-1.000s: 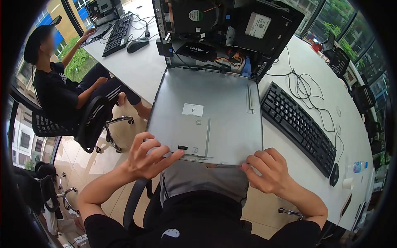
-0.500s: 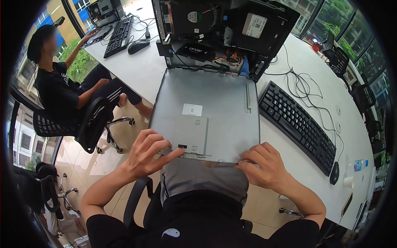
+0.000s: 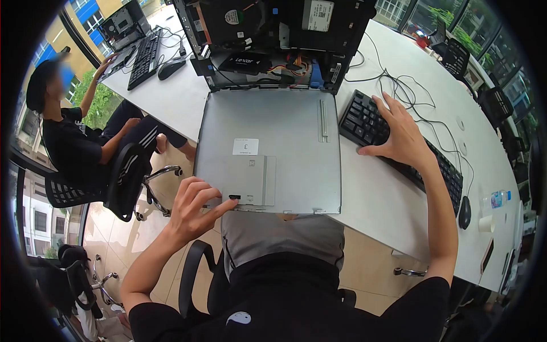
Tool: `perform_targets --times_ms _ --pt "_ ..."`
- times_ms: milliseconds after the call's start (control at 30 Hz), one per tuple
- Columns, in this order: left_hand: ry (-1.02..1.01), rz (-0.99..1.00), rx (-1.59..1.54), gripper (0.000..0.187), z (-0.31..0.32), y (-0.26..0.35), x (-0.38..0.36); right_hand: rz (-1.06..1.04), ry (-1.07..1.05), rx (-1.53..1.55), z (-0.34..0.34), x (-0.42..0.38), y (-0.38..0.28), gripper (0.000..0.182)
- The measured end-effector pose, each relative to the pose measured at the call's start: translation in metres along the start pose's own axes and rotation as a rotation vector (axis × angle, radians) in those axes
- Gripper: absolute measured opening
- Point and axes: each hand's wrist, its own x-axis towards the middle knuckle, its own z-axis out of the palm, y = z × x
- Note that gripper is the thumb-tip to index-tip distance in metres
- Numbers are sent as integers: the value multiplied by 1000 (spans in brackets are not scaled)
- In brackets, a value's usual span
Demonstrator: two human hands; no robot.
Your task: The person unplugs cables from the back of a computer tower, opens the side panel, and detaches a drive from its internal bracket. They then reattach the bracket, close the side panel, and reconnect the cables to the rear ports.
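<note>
A flat grey metal panel [image 3: 296, 171] lies in front of me, its far edge against an open computer case [image 3: 273, 40]. My left hand [image 3: 196, 208] is at the panel's near left corner, index finger stretched to a small black latch [image 3: 234, 197], the other fingers loosely curled, with nothing gripped. On the right, my right hand [image 3: 403, 131] is over the black keyboard [image 3: 363, 119], thumb and fingers spread across its width. Inside the case is a black Lexar drive [image 3: 246, 62] beside coloured wires.
At the left a person [image 3: 68, 125] sits on a black chair at another keyboard [image 3: 145, 60] and mouse [image 3: 171, 68]. To the right are a black mouse [image 3: 464, 212], a bottle [image 3: 500, 199], a white cup [image 3: 486, 224] and loose cables [image 3: 399, 82].
My right hand has let go of the panel's near right corner and moved up and right to the keyboard. The view has shifted, so the case and panel appear further left.
</note>
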Motion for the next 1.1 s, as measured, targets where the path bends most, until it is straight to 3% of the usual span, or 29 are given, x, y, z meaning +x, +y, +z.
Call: perform_targets --times_ms 133,233,333,700,800,1100 --pt "-1 -6 8 42 2 0 -1 93 -246 174 -2 13 9 129" --pt "1 -22 3 42 2 1 -2 83 -189 130 3 8 12 126" --pt "21 -22 9 45 -2 0 2 167 -355 192 -21 3 7 130" --pt "21 -60 5 54 8 7 5 128 -461 74 -40 -24 11 137" --pt "4 -83 -22 54 6 6 4 29 -359 85 -39 -23 8 136" --pt "-37 -142 -286 44 -28 4 32 -104 -21 281 -52 -4 -58 85"
